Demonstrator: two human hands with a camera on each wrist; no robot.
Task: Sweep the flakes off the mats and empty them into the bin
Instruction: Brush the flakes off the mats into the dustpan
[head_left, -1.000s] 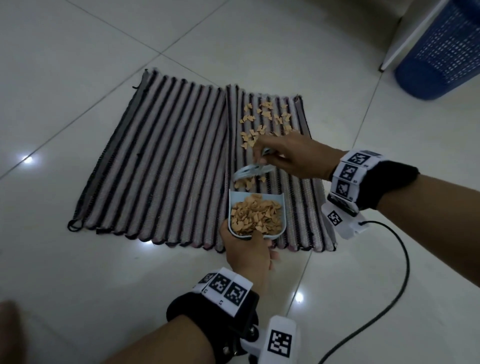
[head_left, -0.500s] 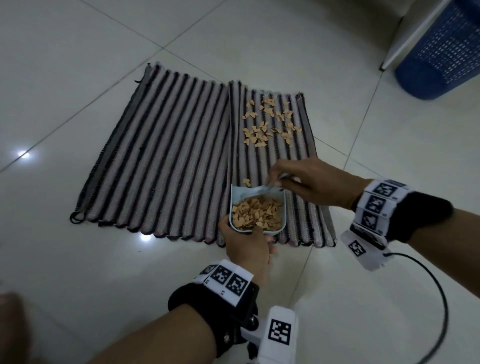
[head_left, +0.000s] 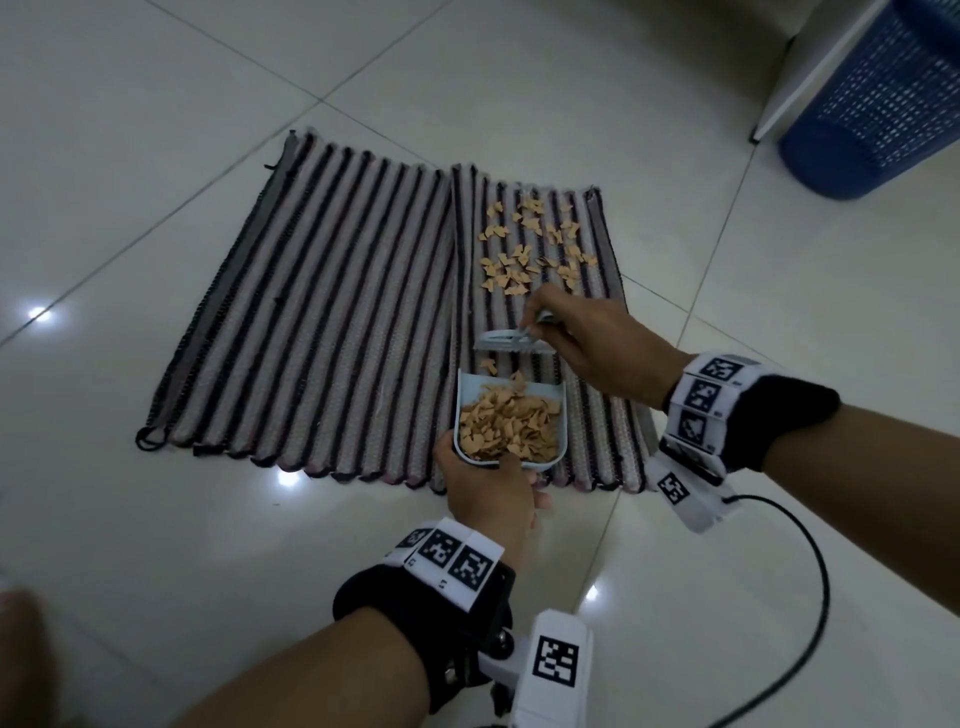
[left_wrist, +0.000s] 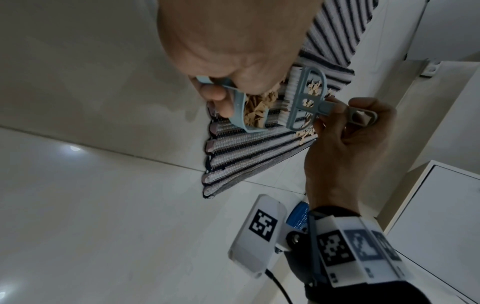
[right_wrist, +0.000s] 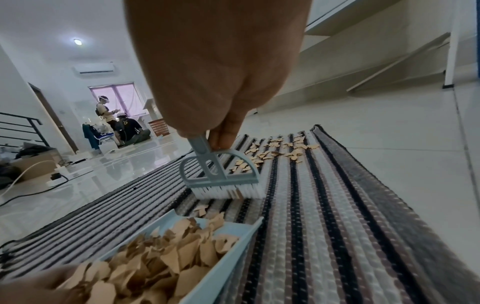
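Two striped mats lie side by side on the white tile floor, a wide left mat (head_left: 322, 306) and a narrower right mat (head_left: 597, 410). Tan flakes (head_left: 530, 249) are scattered on the far half of the right mat. My left hand (head_left: 488, 488) grips the handle of a light blue dustpan (head_left: 509, 421) (right_wrist: 218, 277) heaped with flakes, its lip resting on the right mat. My right hand (head_left: 587, 343) pinches the handle of a small blue brush (head_left: 514, 343) (right_wrist: 221, 179) (left_wrist: 303, 100), bristles on the mat just beyond the pan's lip. A couple of flakes (head_left: 488, 364) lie between brush and pan.
A blue mesh bin (head_left: 878, 98) stands at the far right beside a white panel (head_left: 810, 73). A black cable (head_left: 789, 613) loops over the floor by my right wrist. In the right wrist view, two people (right_wrist: 116, 125) and boxes are far across the room.
The brush was drawn toward me into the pan's mouth, then moved back out a short way. The dustpan has stayed in place in my left hand.
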